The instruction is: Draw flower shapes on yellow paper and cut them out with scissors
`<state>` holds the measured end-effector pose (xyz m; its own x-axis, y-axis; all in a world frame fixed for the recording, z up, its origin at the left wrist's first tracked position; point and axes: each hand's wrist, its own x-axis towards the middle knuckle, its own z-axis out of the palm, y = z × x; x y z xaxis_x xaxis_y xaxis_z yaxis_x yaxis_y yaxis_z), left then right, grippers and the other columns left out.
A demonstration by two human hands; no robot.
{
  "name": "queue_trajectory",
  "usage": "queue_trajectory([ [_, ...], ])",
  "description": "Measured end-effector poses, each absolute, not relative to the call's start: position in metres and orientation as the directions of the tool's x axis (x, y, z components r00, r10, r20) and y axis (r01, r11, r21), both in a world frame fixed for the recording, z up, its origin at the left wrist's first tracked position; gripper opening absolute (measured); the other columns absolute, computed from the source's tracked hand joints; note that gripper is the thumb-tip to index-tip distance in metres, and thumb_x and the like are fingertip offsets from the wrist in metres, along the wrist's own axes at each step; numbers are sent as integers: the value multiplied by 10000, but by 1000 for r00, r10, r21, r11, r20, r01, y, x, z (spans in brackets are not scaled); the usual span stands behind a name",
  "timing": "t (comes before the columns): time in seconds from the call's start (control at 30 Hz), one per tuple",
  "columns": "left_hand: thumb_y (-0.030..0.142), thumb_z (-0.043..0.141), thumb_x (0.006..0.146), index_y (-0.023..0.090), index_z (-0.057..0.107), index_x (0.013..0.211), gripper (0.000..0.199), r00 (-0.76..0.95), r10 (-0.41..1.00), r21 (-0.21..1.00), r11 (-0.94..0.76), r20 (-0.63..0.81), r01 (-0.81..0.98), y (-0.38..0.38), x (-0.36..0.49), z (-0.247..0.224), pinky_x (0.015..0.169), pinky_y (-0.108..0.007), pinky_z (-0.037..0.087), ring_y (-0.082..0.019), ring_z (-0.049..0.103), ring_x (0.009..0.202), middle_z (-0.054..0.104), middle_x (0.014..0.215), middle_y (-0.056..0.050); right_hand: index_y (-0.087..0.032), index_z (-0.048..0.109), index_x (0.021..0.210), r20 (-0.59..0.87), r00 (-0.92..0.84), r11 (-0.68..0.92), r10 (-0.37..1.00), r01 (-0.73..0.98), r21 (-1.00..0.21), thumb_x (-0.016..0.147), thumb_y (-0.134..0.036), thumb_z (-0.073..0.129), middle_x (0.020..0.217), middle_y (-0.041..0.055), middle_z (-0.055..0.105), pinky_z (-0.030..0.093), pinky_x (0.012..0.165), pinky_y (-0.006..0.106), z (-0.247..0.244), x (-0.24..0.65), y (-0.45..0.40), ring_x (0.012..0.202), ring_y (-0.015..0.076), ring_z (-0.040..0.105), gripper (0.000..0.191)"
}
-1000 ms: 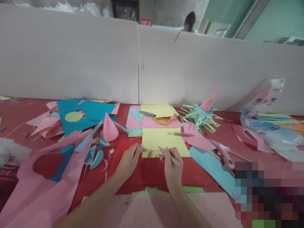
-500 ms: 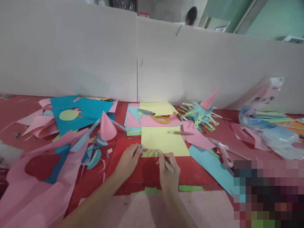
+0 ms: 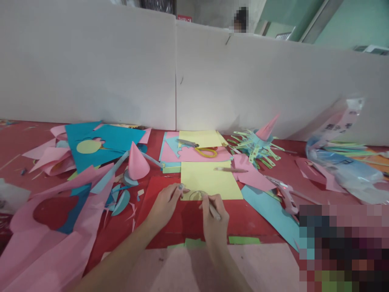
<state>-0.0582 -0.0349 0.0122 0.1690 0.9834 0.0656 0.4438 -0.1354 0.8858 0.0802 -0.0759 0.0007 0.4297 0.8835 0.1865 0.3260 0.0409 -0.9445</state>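
Observation:
A pale yellow sheet of paper (image 3: 212, 178) lies on a red sheet (image 3: 243, 217), with a curved dark line near its lower edge. My right hand (image 3: 216, 211) is closed round a pale pen (image 3: 214, 211), its tip end down at that line. At the sheet's lower left corner rests my left hand (image 3: 166, 199), fingers curled together; a small greyish thing (image 3: 181, 187) shows at its fingertips, too small to name. Another pen or pencil (image 3: 231, 169) lies across the yellow sheet's right side. Yellow-handled scissors (image 3: 206, 152) lie beyond it on stacked paper.
To the left stands a pink paper cone (image 3: 138, 162) among pink and blue scraps (image 3: 82, 211). A fringed paper piece with a pink cone (image 3: 261, 144) stands at the back right. A glue gun (image 3: 288, 198) and a plastic bag (image 3: 349, 158) lie right. White panels (image 3: 243, 81) close off the back.
Both hands stay almost in place. My right hand has shifted very slightly with the pen by the curved line. Beyond the panel, a person's head has moved a little left.

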Motion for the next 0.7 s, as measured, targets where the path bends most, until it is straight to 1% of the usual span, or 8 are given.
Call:
queue_trajectory([
  [0.2,348,296,864,199,544,735,317,171,982,890,-144,76,433,-35,-58,13,827,-272,407,-173,581,922,664,948,-39,-202,433,662,179,419,17,890,362,-932,809,-363,483,540,-45,464,349,503,171,0,80,-75,509,89,443,224],
  [0.37,360,293,866,201,520,704,321,168,983,893,-145,80,425,-35,-57,14,840,-279,396,-177,570,948,665,912,-39,-201,424,652,177,396,29,901,353,-935,808,-360,485,583,-30,516,355,516,170,-1,79,-75,528,87,457,231],
  [0.57,369,286,866,195,543,730,339,171,982,890,-146,78,433,-35,-57,14,810,-284,408,-176,580,876,656,858,-41,-201,436,670,169,383,32,908,339,-940,807,-360,490,573,-33,530,366,525,170,-1,80,-75,517,86,464,217],
  [0.7,357,288,864,198,529,714,326,168,982,886,-149,81,439,-35,-57,14,818,-281,404,-176,578,891,662,873,-40,-204,424,668,170,411,19,896,347,-937,813,-360,482,576,-34,526,366,528,168,-1,80,-75,529,88,471,221],
])
